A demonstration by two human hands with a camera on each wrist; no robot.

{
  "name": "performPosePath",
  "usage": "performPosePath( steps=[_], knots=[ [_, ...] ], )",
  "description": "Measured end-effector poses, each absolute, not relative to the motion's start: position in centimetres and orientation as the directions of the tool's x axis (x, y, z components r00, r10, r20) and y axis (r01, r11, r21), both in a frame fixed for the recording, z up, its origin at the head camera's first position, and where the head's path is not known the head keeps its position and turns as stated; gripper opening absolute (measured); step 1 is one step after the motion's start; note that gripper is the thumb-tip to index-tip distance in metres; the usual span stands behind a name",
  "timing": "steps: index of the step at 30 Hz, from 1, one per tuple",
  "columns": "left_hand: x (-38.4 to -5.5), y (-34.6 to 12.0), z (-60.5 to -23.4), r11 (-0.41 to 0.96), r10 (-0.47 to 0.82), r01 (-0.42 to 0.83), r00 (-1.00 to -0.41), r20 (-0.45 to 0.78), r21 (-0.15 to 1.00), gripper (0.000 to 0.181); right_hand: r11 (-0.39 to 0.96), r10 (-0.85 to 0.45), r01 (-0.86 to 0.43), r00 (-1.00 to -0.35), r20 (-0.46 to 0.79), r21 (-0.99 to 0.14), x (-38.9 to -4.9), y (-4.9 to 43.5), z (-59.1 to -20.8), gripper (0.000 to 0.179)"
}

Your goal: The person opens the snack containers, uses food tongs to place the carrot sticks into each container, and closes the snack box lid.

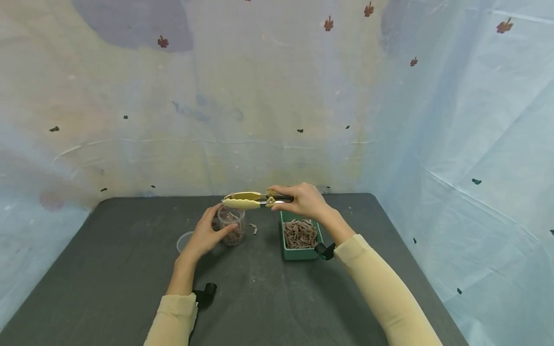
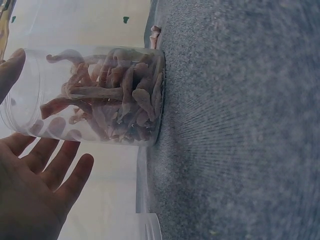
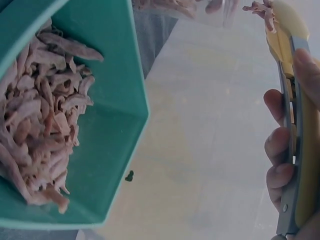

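Observation:
My left hand (image 1: 207, 235) holds a clear plastic jar (image 2: 107, 97) near its rim, thumb on one side and fingers on the other. The jar stands upright on the table, partly filled with knobbly pinkish-brown strips (image 2: 125, 90). My right hand (image 1: 305, 201) grips a pair of tongs (image 1: 244, 203) with yellow tips, held level with those tips over the jar's mouth. Between the tips is a small pinkish-brown piece (image 3: 267, 11). Below the right hand sits a green rectangular tub (image 1: 301, 254), heaped with more of the same strips (image 3: 45, 110).
One loose strip (image 1: 253, 228) lies on the dark grey table (image 1: 259, 298) between jar and tub. A clear round lid (image 1: 183, 241) rests left of the jar, partly behind the left hand. A pale plastic sheet (image 1: 277, 120) hangs behind the table.

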State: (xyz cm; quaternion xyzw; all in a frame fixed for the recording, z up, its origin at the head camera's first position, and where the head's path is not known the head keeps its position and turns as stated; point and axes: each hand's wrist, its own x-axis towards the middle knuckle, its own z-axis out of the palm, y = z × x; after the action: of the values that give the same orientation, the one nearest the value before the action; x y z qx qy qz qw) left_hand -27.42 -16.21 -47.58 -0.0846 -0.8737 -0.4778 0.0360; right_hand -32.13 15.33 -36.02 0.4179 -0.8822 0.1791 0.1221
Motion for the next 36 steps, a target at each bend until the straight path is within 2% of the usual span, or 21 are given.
performPosePath(
  steps=[13, 21, 28, 36],
  knots=[
    [-27.5, -16.1, -47.8, 0.516, 0.118, 0.178, -0.984, 0.137, 0.838, 0.097, 0.616, -0.689, -0.759, -0.649, 0.324, -0.211, -32.5, 14.4, -38.3, 0.060],
    [-27.6, -16.1, -47.7, 0.521, 0.112, 0.186, -0.982, 0.150, 0.833, 0.093, 0.627, -0.705, -0.762, -0.644, 0.298, -0.163, -32.2, 14.0, -38.0, 0.061],
    [-27.6, -16.2, -47.8, 0.538, 0.114, 0.192, -0.981, 0.155, 0.821, 0.091, 0.649, -0.705, -0.743, -0.668, 0.236, -0.165, -32.2, 13.8, -37.8, 0.065],
    [-27.7, -16.2, -47.8, 0.527, 0.110, 0.191, -0.982, 0.156, 0.828, 0.089, 0.643, -0.721, -0.756, -0.651, 0.237, -0.121, -32.1, 13.7, -37.6, 0.068]
  ],
)
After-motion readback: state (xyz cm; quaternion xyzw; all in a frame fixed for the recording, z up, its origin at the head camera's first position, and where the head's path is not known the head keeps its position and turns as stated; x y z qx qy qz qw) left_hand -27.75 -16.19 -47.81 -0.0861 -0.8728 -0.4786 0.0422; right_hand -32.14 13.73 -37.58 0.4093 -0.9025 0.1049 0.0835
